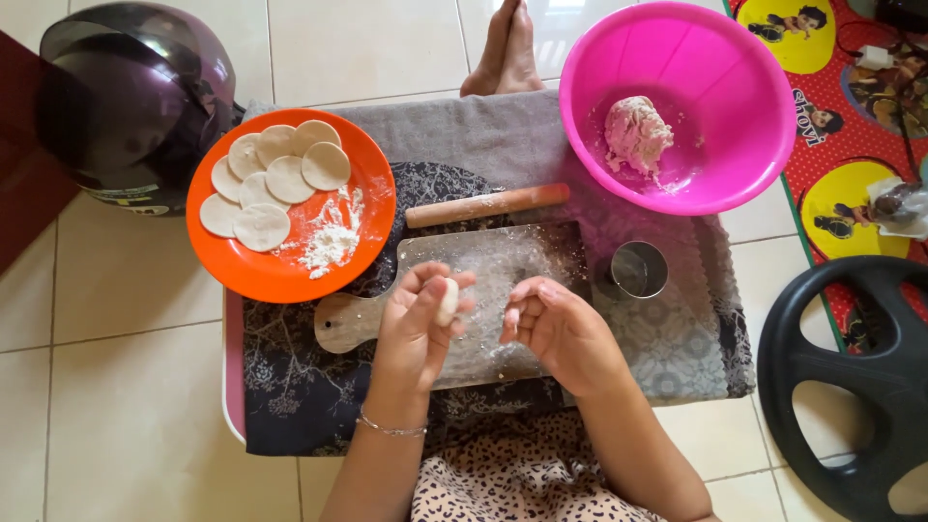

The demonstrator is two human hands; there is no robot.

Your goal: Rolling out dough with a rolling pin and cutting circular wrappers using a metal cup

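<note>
**Dough lump held over a crowded low table**

The left hand (pixel 418 324) closes its fingers around a small pale lump of dough (pixel 447 300), held just above the floured wooden cutting board with a handle (pixel 503 266). The right hand (pixel 556 324) is half curled and empty, palm turned toward the left hand, close beside it but not touching the lump.

Far of the board lies a wooden rolling pin (pixel 486 204), slanted, its right end near the big pink plastic bowl (pixel 720 145), which holds a rough mass of dough (pixel 637 133). A short round metal cutter ring (pixel 638 270) stands just beside the board's right edge. On the left, an orange round plate (pixel 280 275) overlaps the table's left edge; it carries a cluster of flat white dough discs (pixel 275 179) and a heap of loose flour (pixel 329 242).

The dark patterned cloth (pixel 300 387) covers the table, with bare cloth near the board on the near left and some on the right past the cutter. Off the table, a glossy dark purple helmet (pixel 130 97) sits on the tiled floor at far left, touching the plate's side of the table; a black steering-wheel-shaped ring (pixel 822 367) lies at right, apart from the table's edge.
</note>
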